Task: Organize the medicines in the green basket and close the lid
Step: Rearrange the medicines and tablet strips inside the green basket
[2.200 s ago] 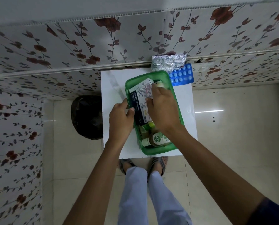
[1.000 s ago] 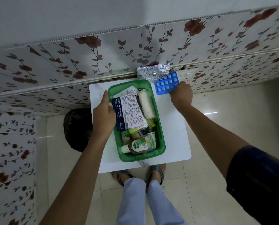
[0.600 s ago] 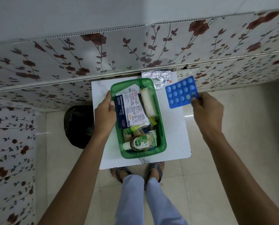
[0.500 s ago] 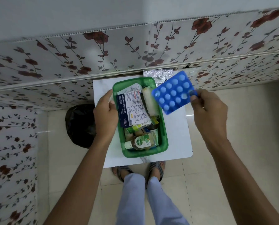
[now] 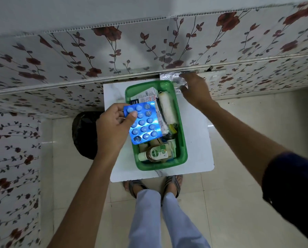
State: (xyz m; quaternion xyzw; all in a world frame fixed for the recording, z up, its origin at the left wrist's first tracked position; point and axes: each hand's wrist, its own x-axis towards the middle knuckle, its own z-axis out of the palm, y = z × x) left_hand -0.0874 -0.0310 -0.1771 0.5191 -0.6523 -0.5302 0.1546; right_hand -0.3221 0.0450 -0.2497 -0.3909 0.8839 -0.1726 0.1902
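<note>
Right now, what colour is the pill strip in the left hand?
Shiny blue foil blister strip, held in the left hand; head view.

A small white table [image 5: 194, 140] stands against a wall [image 5: 149, 42] covered with a pattern of dark red flowers and leafy stems. The same pattern covers the side wall [image 5: 11, 149] on the left. Beside the table, on the left, a black bag [image 5: 85, 135] sits on the floor. The floor [image 5: 230, 203] is of glossy cream tiles. Under the table's near edge, two sandals [image 5: 173, 185] show below pale blue trousers [image 5: 167, 221].
</note>
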